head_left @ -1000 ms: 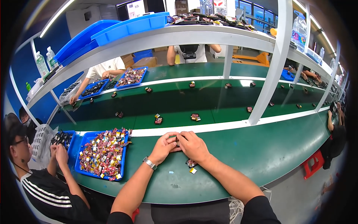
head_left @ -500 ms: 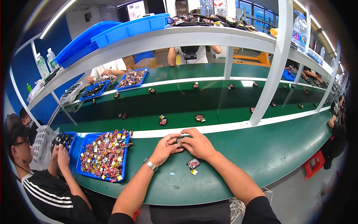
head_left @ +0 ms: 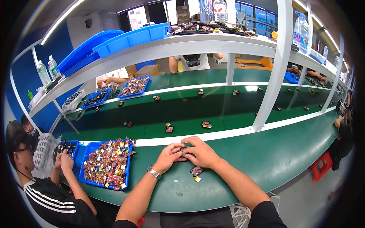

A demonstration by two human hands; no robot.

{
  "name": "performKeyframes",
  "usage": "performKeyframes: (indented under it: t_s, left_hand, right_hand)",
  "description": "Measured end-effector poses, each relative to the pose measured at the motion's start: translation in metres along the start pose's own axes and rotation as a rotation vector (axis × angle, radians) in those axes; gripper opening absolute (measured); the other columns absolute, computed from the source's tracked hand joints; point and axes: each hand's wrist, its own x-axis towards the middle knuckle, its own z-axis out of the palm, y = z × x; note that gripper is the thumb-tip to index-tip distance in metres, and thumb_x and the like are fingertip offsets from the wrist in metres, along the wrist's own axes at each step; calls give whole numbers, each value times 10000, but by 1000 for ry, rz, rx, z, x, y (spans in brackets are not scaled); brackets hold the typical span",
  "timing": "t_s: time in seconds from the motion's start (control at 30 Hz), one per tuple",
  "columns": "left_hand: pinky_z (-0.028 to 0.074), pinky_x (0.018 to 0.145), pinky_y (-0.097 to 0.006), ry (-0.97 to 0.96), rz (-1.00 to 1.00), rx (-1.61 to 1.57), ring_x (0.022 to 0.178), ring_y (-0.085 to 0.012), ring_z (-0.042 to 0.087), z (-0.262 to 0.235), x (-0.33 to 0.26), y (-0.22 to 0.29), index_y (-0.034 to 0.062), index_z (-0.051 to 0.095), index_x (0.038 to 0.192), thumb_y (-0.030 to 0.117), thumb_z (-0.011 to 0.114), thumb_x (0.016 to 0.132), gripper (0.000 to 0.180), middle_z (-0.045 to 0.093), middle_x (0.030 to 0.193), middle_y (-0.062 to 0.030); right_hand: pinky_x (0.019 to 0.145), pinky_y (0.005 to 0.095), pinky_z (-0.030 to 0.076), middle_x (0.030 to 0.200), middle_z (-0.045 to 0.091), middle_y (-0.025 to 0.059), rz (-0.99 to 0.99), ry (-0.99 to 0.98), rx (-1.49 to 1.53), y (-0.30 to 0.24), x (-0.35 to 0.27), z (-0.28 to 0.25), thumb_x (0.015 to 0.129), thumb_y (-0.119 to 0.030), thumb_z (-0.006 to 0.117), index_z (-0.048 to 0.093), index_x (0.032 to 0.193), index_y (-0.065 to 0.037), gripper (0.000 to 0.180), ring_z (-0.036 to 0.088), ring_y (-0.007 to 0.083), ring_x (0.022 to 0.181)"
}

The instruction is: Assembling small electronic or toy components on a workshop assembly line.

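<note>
Over the near green bench, my left hand (head_left: 168, 158) and my right hand (head_left: 203, 154) meet, fingers curled in around a small dark case-like piece (head_left: 183, 151). Most of that piece is hidden behind the fingers, so its details cannot be made out. Just below my right hand lies a small dark case with a reddish part inside (head_left: 196, 170), and a yellow-and-white battery-like piece (head_left: 197, 178) lies beside it. To the left of my left hand stands a blue tray (head_left: 81, 167) heaped with red, yellow and white small parts.
Beyond a white rail, small parts lie spaced along a green conveyor belt (head_left: 186, 129). A white post (head_left: 268, 83) rises at right, under a shelf with blue bins (head_left: 133, 40). A co-worker (head_left: 49, 190) handles dark parts close on the left. A red stool (head_left: 322, 166) stands at right.
The view has shifted slightly. Both hands stay together on the dark piece, with a small change in finger position. Parts on the belt appear to have drifted a little rightward.
</note>
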Motion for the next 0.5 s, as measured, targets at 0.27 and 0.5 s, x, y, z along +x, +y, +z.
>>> performKeyframes:
  t_s: [0.27, 0.5]
  left_hand:
    - [529, 970, -372, -11, 61, -50, 1134, -202, 594, -2, 2, -4, 5, 467, 1282, 49, 479, 984, 301, 590, 1220, -116]
    - [537, 954, -393, -1, 63, -129, 1081, -195, 619, -4, 4, -6, 18, 481, 1259, 74, 520, 980, 287, 625, 1162, -110]
  right_hand:
    - [951, 379, 473, 1193, 594, 91, 139, 178, 18, -4, -4, 21, 783, -88, 690, 703, 874, -50, 99, 532, 277, 1153]
    - [923, 369, 492, 1182, 606, 75, 169, 232, 59, -3, -4, 24, 783, -71, 706, 718, 895, -67, 113, 540, 272, 1141]
